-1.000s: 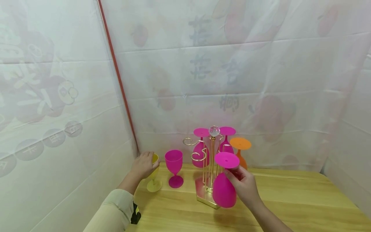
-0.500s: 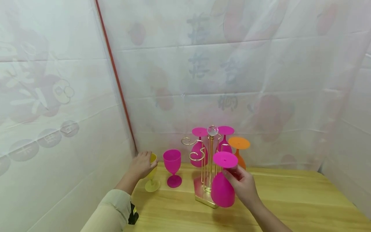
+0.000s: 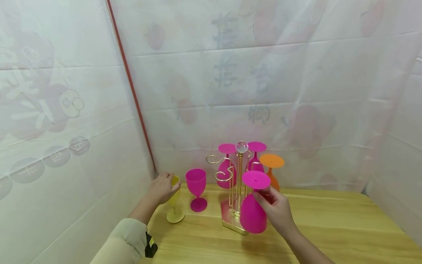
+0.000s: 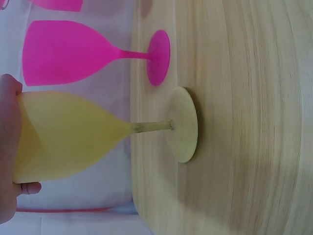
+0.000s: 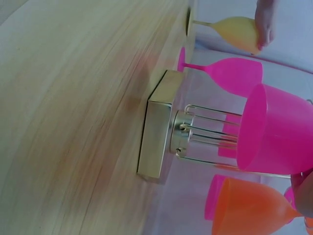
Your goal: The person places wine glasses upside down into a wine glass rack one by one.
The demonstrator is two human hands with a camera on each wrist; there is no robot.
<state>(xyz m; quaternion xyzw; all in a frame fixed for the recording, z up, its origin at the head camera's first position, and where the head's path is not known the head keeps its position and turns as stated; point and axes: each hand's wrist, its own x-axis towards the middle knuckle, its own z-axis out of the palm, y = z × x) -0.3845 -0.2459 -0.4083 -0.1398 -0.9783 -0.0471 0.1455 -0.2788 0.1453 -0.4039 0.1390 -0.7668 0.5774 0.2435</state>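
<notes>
- Rack of gold-coloured metal wire (image 3: 240, 187), topped with a clear faceted ball (image 3: 241, 147), is set on a pale wooden table (image 3: 329, 220).
- At the rack's near right side, an upside-down matte magenta goblet (image 3: 254, 217) is pinched at the stem, just under its foot, by the fingers and thumb of the right hand (image 3: 277, 209); whether any of its weight is borne by the rack cannot be told.
- Well to the left of the rack, a matte yellow goblet (image 4: 68, 137) is gripped at the rim from above by the left hand (image 3: 162, 188); its bowl is turned upward, and whether its foot is rested fully on the table cannot be told.
- Between that goblet and the rack, an upright magenta goblet (image 3: 196, 186) is stood on the table.
- On the rack's far side, two more magenta goblets (image 3: 225, 171) are hung upside down.
- On the rack's right, behind the pinched goblet, an orange goblet (image 3: 271, 161) is hung likewise.
- From the rack's left side, two curled hooks (image 3: 223, 180) are extended.
</notes>
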